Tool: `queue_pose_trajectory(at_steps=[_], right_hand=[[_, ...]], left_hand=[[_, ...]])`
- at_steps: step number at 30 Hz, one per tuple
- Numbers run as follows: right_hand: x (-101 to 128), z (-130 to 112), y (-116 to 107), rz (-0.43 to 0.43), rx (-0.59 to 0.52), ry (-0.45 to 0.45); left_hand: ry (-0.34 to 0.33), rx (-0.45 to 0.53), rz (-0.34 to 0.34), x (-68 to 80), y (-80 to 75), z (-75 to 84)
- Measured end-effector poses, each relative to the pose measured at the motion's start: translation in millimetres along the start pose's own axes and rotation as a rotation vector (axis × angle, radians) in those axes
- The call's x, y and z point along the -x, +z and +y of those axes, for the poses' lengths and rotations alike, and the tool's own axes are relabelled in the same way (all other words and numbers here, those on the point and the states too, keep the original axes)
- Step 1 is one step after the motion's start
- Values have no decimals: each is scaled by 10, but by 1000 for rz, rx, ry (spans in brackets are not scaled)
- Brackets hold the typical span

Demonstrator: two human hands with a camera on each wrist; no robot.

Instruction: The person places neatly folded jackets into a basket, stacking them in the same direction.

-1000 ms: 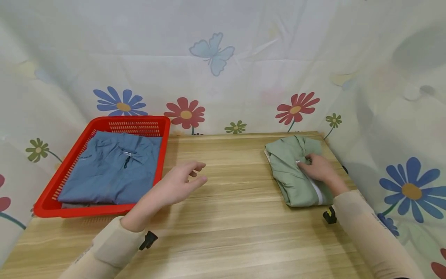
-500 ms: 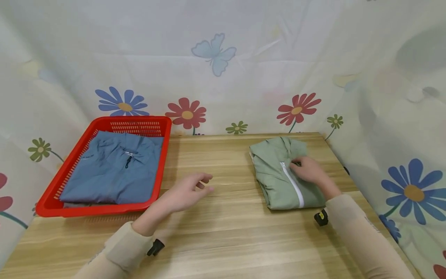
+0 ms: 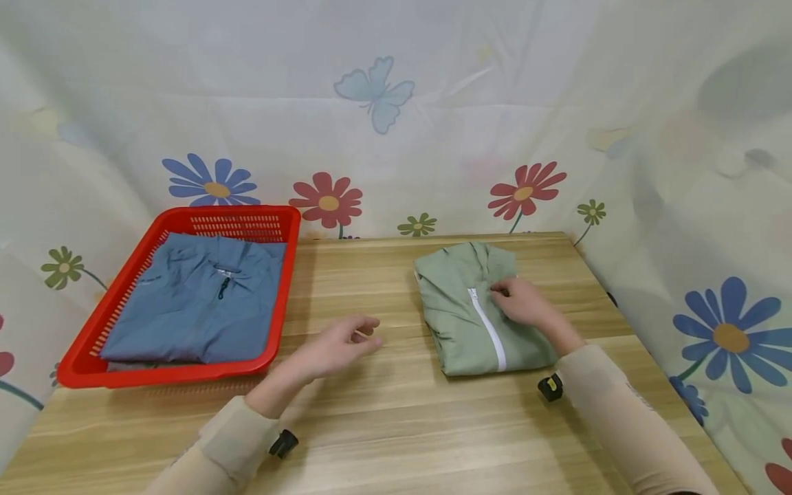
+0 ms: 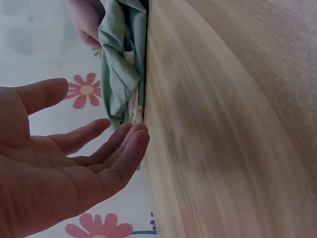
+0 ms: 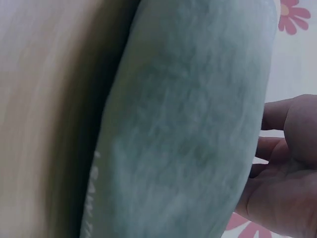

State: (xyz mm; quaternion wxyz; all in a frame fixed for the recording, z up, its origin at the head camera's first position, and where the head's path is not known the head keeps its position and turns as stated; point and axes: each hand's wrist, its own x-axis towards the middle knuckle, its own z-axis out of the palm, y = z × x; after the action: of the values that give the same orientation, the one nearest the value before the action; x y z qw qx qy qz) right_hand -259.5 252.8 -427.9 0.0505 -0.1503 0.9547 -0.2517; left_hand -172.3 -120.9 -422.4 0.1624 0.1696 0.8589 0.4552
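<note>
- Folded green jacket (image 3: pixel 479 313), white zipper up, flat on the wooden table (image 3: pixel 396 419), right of centre and well apart from the red basket (image 3: pixel 185 289).
- Right hand (image 3: pixel 522 302) on top of the jacket beside the zipper, fingers bent at the fabric; pinching or merely pressing, cannot tell.
- Left hand (image 3: pixel 337 344) low over bare table between basket and jacket, fingers loosely spread, holding nothing, near but apart from the jacket's left edge.
- Folded blue garment (image 3: pixel 198 299) inside the basket, at the table's left.
- Risk, as a judgement: folds may slip or bunch if dragged by one hand alone, since only the top layer is under the fingers; lower layers may lag behind and open the stack.
- Risk, as a judgement: zipper side may skew if pulled off-centre.
- Head view only: whole layout, basket, blue garment, flowered curtain (image 3: pixel 396 124).
- Left wrist view only: open palm (image 4: pixel 64 168) from the side and stacked edges of the green jacket (image 4: pixel 121 64) at table level.
- Right wrist view only: close, blurred green jacket (image 5: pixel 193 124) with right hand (image 5: pixel 285 173) at its far side; grip not resolved.
</note>
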Motion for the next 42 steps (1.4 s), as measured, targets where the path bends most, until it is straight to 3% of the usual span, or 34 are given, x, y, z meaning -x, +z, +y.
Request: queue_pose_trajectory(at_steps=[18,23,28,32,37,42], right_hand=[[-113,-336,212,-52,-62,-27],[-120,-446,263,-57,-126,-21],[-138,-507,348,-82,-257,20],[-153,-540,408,-97,-291,-37],[-120,-570,421,-143,-317,-141],[-52,-528,367,-97,-460,-147]], left_hand=[[-82,103,19,-132,65,-190],[-95,110,28,-135,59,-206],[-86,130,29,-147,61,-233],[-89,127,53,-143,48,-249],[-149,86,97,-128,10,-267],[-168,76,114,-127,-22,-288]])
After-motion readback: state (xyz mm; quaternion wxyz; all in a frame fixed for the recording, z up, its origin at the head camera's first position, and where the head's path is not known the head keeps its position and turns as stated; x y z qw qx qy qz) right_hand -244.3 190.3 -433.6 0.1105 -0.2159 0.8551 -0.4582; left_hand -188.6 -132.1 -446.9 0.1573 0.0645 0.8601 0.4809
